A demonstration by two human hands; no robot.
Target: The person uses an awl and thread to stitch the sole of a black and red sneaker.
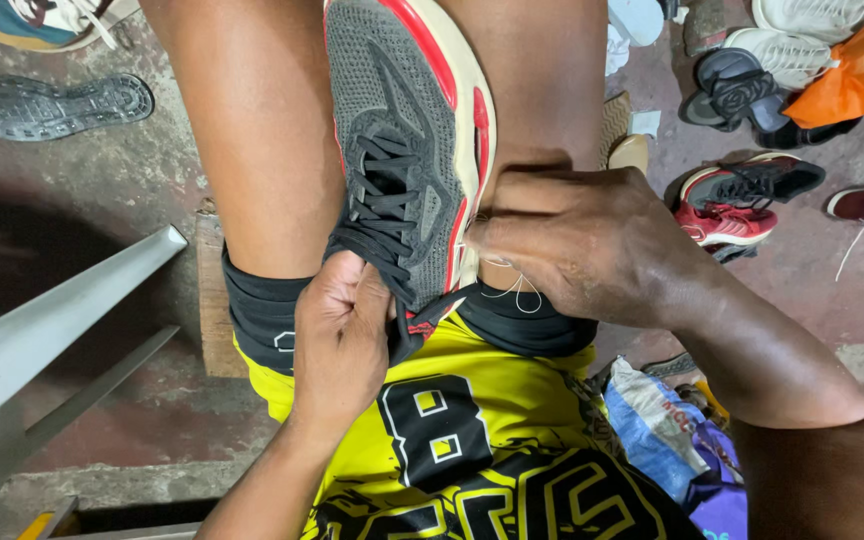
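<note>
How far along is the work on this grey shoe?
Done: cannot tell how much. In hand: the grey shoe sits between the knees; the left hand grips its heel and the right hand presses its side, with white thread beneath. Left: the thread hangs loose.

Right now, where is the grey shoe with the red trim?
In the head view the grey shoe sits centre frame, wedged between the person's knees, heel gripped by the left hand, right hand against its sole edge.

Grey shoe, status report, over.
Left hand grips grey shoe heel, clamped between knees. Right hand presses sole edge, white thread beneath. Nothing in the way.
</note>
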